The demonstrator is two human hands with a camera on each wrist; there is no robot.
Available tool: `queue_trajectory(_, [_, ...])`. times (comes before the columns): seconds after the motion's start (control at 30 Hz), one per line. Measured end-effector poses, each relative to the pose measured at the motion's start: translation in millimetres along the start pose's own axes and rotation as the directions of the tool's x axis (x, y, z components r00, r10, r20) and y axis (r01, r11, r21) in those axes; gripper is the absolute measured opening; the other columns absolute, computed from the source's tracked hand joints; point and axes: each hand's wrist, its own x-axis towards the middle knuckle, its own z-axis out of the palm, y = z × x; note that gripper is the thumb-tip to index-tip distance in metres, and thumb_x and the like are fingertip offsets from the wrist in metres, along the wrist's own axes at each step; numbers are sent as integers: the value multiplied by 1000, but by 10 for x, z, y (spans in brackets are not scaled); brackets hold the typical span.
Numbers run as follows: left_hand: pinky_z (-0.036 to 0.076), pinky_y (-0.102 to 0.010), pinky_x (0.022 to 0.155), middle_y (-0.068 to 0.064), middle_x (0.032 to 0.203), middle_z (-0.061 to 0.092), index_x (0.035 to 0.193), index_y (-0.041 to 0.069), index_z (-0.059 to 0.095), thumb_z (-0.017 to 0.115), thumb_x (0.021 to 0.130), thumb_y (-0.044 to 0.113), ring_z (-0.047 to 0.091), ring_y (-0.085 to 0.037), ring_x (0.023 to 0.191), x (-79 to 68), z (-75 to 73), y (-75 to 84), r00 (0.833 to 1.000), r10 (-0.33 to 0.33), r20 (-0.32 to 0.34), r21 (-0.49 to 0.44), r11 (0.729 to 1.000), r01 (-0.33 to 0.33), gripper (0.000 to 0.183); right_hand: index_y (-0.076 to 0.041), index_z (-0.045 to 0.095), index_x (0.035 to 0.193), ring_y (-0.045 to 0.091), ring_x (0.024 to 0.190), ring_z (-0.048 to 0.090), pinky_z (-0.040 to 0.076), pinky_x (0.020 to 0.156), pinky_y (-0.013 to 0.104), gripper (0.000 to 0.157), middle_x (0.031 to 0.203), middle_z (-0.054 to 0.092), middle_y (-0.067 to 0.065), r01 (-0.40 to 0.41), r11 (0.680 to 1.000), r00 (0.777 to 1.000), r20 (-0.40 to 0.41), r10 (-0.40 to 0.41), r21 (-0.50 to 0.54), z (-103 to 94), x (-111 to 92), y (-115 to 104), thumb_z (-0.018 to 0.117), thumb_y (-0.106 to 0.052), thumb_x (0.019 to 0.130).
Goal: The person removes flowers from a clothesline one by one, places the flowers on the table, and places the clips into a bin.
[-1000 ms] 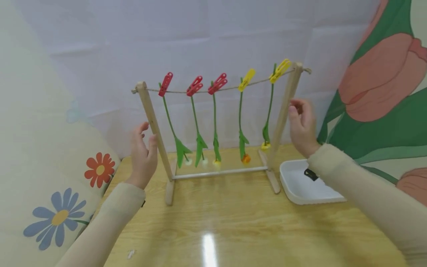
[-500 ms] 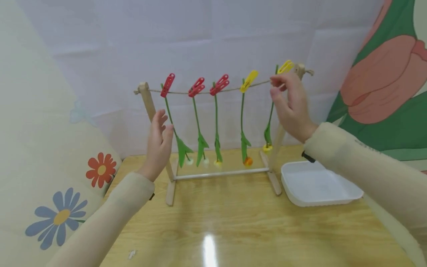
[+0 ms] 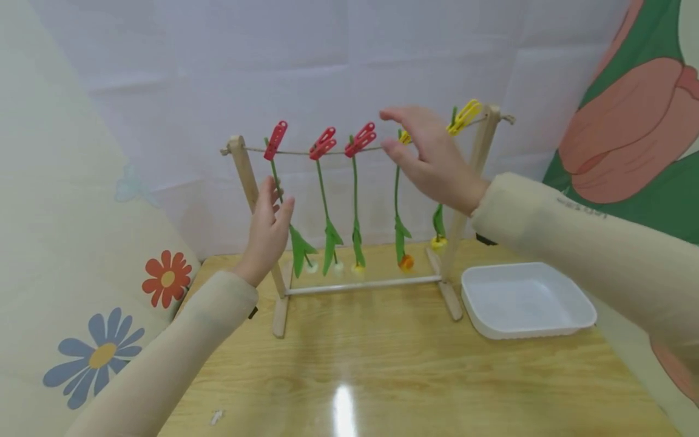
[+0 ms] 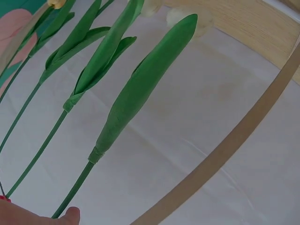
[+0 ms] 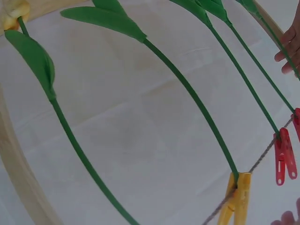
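Several artificial tulips hang head down from a string (image 3: 295, 152) on a wooden stand (image 3: 246, 173). Three red clothespins (image 3: 275, 141) and two yellow clothespins (image 3: 464, 117) clip their stems. My left hand (image 3: 266, 237) is at the leftmost tulip (image 3: 301, 250), fingers and thumb spread apart around its stem; in the left wrist view the thumb (image 4: 71, 216) lies close beside that stem, and contact is unclear. My right hand (image 3: 431, 161), fingers extended and holding nothing, is in front of the inner yellow clothespin (image 5: 236, 199), hiding most of it in the head view.
A white plastic tray (image 3: 530, 303) stands on the wooden table (image 3: 382, 364) to the right of the stand. A small white scrap (image 3: 216, 417) lies near the front left. Behind the stand hangs a white cloth (image 3: 306, 73), with painted flowers on both sides.
My right hand has moved left from beside the right post, across the outer yellow clothespin to the inner one. My left hand has moved right from the left post to the leftmost stem.
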Motion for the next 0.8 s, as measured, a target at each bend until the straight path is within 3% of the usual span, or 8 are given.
queue_trajectory(0.1, [24, -48, 124, -21, 163, 22, 158, -3, 10, 39, 109, 20, 26, -37, 149, 22, 8, 11, 1000, -13, -6, -13, 1000, 13, 61, 9, 47, 142, 37, 139, 41, 27, 121, 47, 46, 144, 51, 25, -36, 999, 995, 93, 39, -34, 11, 111, -83, 51, -14, 103])
queue_trajectory(0.2, [26, -48, 123, -21, 161, 27, 158, -2, 13, 38, 110, 20, 29, -36, 148, 38, 19, 26, 1000, -29, -8, -30, 999, 29, 59, 5, 40, 149, 34, 144, 36, 24, 123, 46, 53, 152, 45, 22, -103, 992, 971, 209, 116, -73, 14, 226, -152, 50, -23, 105])
queue_trajectory(0.33, [29, -46, 122, -21, 158, 32, 157, -2, 16, 37, 110, 20, 33, -36, 146, 60, 38, 38, 999, -53, -6, -47, 997, 53, 56, 2, 32, 154, 32, 148, 31, 23, 125, 45, 60, 158, 38, 19, -178, 975, 919, 332, 213, -133, 25, 389, -262, 46, -33, 107])
queue_trajectory(0.47, [32, -43, 121, -22, 154, 37, 155, -4, 19, 39, 109, 20, 38, -35, 143, 94, 64, 32, 998, -70, -7, -54, 996, 70, 55, 0, 29, 156, 31, 148, 33, 26, 123, 46, 64, 159, 37, 18, -202, 958, 872, 408, 270, -201, 45, 537, -364, 44, -40, 107])
queue_trajectory(0.7, [35, -42, 119, -24, 146, 44, 152, -5, 27, 40, 109, 17, 42, -35, 141, 139, 64, -14, 998, -64, -20, -47, 997, 63, 50, -6, 21, 159, 28, 144, 40, 34, 119, 47, 76, 159, 37, 13, -262, 918, 763, 519, 386, -298, 136, 786, -486, 41, -55, 104])
queue_trajectory(0.8, [36, -41, 119, -26, 141, 47, 147, -8, 32, 40, 109, 13, 44, -36, 139, 149, 58, -27, 998, -48, -32, -52, 998, 46, 45, -7, 19, 160, 28, 137, 48, 37, 117, 46, 78, 159, 37, 14, -264, 912, 735, 548, 400, -313, 179, 888, -524, 40, -56, 104])
